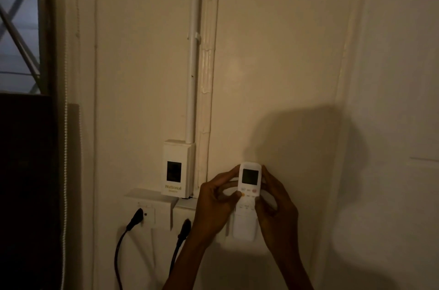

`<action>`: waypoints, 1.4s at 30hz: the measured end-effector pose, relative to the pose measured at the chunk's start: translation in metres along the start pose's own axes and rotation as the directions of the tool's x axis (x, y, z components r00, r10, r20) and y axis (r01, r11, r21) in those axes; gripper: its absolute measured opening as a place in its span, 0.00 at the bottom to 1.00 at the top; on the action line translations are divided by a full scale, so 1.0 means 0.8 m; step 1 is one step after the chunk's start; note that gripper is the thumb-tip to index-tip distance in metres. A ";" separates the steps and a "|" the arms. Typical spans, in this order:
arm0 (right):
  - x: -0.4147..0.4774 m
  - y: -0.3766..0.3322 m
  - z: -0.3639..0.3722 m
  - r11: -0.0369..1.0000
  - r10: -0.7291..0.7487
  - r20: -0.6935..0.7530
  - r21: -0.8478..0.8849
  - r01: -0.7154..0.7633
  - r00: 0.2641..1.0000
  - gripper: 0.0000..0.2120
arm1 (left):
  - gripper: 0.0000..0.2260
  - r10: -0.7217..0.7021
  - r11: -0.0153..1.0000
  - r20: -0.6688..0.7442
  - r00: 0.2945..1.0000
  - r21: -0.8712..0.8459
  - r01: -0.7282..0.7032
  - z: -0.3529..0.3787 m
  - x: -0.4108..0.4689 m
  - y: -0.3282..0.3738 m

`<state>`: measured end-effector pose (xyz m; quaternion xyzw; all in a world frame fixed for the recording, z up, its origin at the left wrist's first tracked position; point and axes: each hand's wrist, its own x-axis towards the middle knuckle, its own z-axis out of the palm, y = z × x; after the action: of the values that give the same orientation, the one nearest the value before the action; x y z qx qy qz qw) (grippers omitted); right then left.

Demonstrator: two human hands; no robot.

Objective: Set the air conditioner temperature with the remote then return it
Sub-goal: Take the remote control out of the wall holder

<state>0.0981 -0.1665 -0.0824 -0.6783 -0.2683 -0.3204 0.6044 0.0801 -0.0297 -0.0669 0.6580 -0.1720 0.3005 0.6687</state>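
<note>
Low on the wall, toward its bottom edge, everything sits within arm's reach. Farthest left, two black plugs fill a socket box, with a breaker box above fed by a conduit from overhead. Next comes the left hand, fingers curled around the remote's left side, thumb on the orange button, probably to change a setting. The remote stands upright, screen facing the person so it can be read; its lower end seems to sit in a wall holder, though dim light leaves that uncertain. The right hand closes on the right side, steadying it against the press.
</note>
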 end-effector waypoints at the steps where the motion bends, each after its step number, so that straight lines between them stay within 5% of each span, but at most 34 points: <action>1: -0.001 0.001 0.000 1.000 0.006 -0.002 -0.010 -0.006 1.000 0.26 | 0.24 0.000 1.000 0.004 1.000 0.008 -0.001 0.000 0.000 0.000; 22: -0.007 -0.014 0.004 0.998 0.070 -0.048 -0.001 -0.070 0.996 0.22 | 0.22 0.020 0.999 0.000 1.000 0.025 -0.020 0.001 -0.001 0.003; 32: 0.027 -0.052 0.005 0.997 -0.045 -0.101 0.054 0.050 0.994 0.22 | 0.24 0.183 0.977 0.000 0.983 0.113 -0.182 0.011 0.023 0.049; 37: 0.082 -0.093 -0.007 0.984 -0.177 -0.071 -0.023 0.176 0.982 0.22 | 0.27 0.228 0.967 0.014 0.974 0.114 -0.228 0.007 0.066 0.098; 42: 0.108 -0.119 -0.010 0.988 -0.155 0.007 0.001 0.155 0.988 0.24 | 0.27 0.236 0.959 0.038 0.971 0.152 -0.239 -0.003 0.078 0.131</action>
<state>0.0820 -0.1647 0.0456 -0.6562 -0.3227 -0.3640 0.5768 0.0609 -0.0210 0.0531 0.6857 -0.2322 0.3846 0.5728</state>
